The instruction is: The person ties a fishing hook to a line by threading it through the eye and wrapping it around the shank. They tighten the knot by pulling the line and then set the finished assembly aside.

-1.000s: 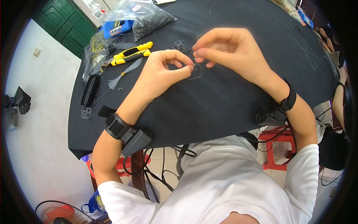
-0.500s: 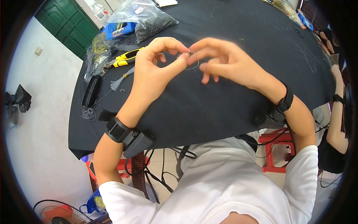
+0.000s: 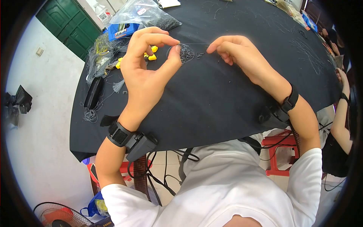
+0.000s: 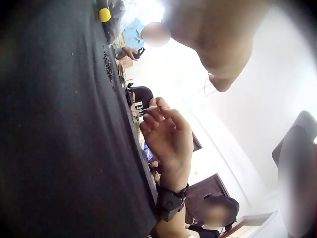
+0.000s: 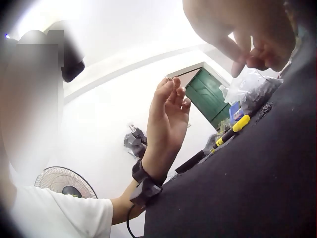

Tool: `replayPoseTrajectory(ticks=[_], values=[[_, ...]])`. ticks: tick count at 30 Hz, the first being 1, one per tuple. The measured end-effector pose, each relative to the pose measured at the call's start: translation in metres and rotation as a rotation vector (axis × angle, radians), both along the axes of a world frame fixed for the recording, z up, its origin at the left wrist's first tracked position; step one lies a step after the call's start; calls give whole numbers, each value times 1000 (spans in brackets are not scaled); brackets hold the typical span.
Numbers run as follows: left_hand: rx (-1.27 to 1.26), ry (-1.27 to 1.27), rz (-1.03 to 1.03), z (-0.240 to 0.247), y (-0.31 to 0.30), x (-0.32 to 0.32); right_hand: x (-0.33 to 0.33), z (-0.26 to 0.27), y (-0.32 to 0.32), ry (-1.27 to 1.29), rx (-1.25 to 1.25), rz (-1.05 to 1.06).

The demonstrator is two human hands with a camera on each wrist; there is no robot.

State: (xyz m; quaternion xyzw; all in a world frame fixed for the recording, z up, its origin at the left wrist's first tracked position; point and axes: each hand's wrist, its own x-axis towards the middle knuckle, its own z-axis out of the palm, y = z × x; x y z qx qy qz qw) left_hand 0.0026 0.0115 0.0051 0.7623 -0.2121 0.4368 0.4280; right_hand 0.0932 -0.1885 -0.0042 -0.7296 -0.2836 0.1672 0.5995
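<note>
My left hand (image 3: pixel 143 77) pinches a thin fishing line (image 3: pixel 193 44) between thumb and forefinger, and a loop of it curls beside the fingertips. What else those fingertips hold is too small to tell. Across from it, my right hand (image 3: pixel 247 60) pinches the other end, with its fingers curled in. The line runs nearly straight between the two hands, above the black table. Behind and below the left fingertips lies a pile of small dark hooks (image 3: pixel 187 54). A few loose hooks (image 3: pixel 199 55) sit just right of that pile.
Yellow-and-black pliers (image 3: pixel 152 54) lie partly hidden behind my left hand. Tangled line (image 3: pixel 99 56), a black case (image 3: pixel 93 93) and a bundle of grey strands (image 3: pixel 118 86) are at the left. A plastic bag of dark pieces (image 3: pixel 162 20) stands at the back. Another person's arm (image 3: pixel 342 102) shows at right.
The hands were close together and now stand apart, with the line drawn out between them. My left hand has shifted left and up, away from the pile; my right hand has moved right.
</note>
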Motion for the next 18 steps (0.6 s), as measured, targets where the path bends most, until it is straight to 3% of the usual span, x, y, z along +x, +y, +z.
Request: replayPoseTrajectory(ticks=[3, 6, 9, 13, 16, 18], values=[[23, 18, 24, 1, 0, -1, -4, -1, 3, -166, -49, 14], [57, 36, 37, -1, 1, 0, -5, -6, 4, -235, 64, 40], [150, 91, 47, -3, -1, -1, -15, 9, 2, -5, 253, 167], [197, 73, -18, -3, -4, 1, -22, 15, 2, 197, 202, 379], [241, 65, -16, -1, -7, -1, -23, 11, 4, 241, 220, 384], [271, 55, -9, 0, -7, -2, -22, 7, 5, 83, 198, 330]])
